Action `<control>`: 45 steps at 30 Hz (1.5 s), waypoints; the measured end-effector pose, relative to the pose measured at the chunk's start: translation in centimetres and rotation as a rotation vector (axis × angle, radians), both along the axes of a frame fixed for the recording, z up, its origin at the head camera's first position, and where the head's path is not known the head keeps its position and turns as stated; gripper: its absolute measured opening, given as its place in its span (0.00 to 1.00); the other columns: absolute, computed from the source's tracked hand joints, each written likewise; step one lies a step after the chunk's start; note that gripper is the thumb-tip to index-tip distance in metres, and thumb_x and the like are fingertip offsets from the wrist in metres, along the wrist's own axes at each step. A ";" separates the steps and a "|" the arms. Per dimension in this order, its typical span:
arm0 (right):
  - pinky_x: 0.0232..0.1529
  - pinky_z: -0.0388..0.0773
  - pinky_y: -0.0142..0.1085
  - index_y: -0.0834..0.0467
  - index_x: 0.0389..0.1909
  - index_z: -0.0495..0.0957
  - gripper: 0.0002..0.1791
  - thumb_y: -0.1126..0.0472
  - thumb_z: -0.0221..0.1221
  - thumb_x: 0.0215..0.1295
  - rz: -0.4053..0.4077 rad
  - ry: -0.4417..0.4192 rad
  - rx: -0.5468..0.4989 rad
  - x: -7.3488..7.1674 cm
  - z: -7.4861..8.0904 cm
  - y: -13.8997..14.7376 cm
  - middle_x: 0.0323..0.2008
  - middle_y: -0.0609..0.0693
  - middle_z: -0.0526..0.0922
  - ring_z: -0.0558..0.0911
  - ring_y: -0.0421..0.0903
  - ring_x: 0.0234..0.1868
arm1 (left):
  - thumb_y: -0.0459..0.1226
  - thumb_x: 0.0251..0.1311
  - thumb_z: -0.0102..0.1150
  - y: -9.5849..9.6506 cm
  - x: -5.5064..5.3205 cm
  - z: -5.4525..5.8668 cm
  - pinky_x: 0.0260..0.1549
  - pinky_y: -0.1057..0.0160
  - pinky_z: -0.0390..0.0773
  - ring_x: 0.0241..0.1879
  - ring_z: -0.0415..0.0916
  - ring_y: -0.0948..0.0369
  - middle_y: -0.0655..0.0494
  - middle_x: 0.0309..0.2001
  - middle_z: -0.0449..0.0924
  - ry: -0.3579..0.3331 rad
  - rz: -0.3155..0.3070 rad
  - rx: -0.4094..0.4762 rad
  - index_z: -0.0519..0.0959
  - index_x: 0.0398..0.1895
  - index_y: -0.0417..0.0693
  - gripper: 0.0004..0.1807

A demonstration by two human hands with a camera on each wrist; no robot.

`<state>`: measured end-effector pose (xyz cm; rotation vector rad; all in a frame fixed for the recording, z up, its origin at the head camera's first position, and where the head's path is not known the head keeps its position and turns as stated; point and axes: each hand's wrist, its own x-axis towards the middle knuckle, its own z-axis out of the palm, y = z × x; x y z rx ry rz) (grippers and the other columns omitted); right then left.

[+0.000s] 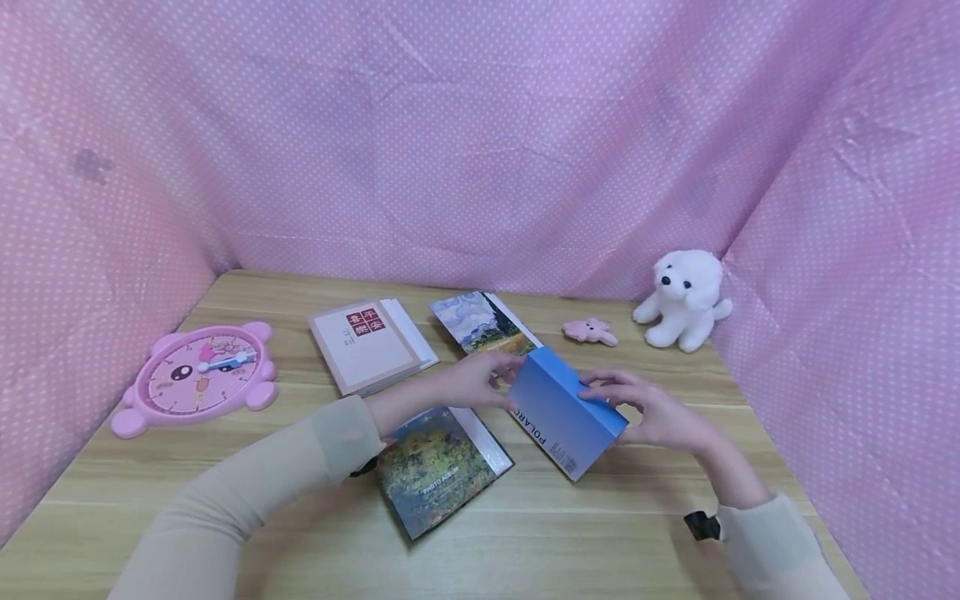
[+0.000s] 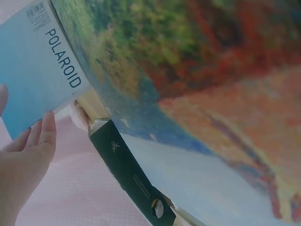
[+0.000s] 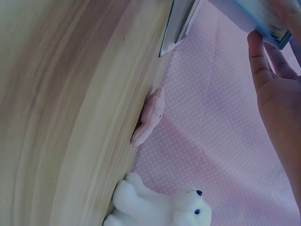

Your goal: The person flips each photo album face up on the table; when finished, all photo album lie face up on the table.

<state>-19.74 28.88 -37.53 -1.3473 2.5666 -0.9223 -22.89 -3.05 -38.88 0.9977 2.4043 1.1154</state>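
Observation:
Both my hands hold a blue photo album (image 1: 555,417) marked POLAROID, tilted above the table. My left hand (image 1: 480,381) grips its left edge; in the left wrist view the fingers (image 2: 48,129) lie along one edge and the thumb is partly cut off at the frame's side. On the opposite side, my right hand (image 1: 663,417) holds the album with curled fingers on its upper blue face. A photo album with a garden painting (image 1: 442,475) lies below my left wrist. Behind the held album is another with a landscape painting (image 1: 476,321), partly hidden.
A cream album with red square characters (image 1: 363,342) lies at the back left. A pink toy clock (image 1: 202,371) rests on the table's (image 1: 480,567) left side. A small pink plush (image 1: 590,331) and a white toy dog (image 1: 682,300) are at the back right, before a pink dotted curtain (image 1: 480,150).

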 end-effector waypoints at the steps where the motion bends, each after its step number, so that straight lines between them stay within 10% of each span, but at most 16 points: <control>1: 0.56 0.75 0.35 0.52 0.59 0.74 0.33 0.56 0.71 0.49 0.004 -0.011 -0.003 0.1 0.0 -0.1 0.64 0.57 0.68 0.68 0.52 0.64 | 0.39 0.53 0.68 0.0 0.0 0.0 0.48 0.65 0.78 0.54 0.75 0.55 0.47 0.62 0.70 -0.006 0.010 0.005 0.62 0.68 0.40 0.40; 25: 0.56 0.75 0.45 0.55 0.62 0.71 0.35 0.61 0.71 0.50 0.071 -0.174 -0.069 0.7 -0.6 -1.2 0.69 0.65 0.57 0.62 0.68 0.64 | 0.46 0.55 0.66 0.0 0.2 0.3 0.43 0.64 0.80 0.43 0.79 0.61 0.56 0.46 0.78 0.048 0.145 0.058 0.71 0.60 0.53 0.29; 35: 0.56 0.76 0.41 0.58 0.67 0.63 0.43 0.68 0.70 0.48 0.098 -0.327 -0.117 0.9 -1.1 -1.4 0.69 0.57 0.61 0.69 0.45 0.63 | 0.46 0.60 0.60 0.4 -0.1 0.5 0.41 0.66 0.79 0.39 0.78 0.63 0.57 0.41 0.80 0.051 0.188 0.073 0.76 0.54 0.51 0.20; 45: 0.53 0.78 0.44 0.60 0.69 0.60 0.45 0.65 0.71 0.49 0.034 -0.341 -0.124 1.0 -1.7 -1.7 0.65 0.57 0.67 0.75 0.49 0.58 | 0.46 0.58 0.62 -0.1 0.3 1.2 0.35 0.67 0.79 0.36 0.78 0.63 0.57 0.39 0.80 0.068 0.189 0.045 0.77 0.54 0.54 0.20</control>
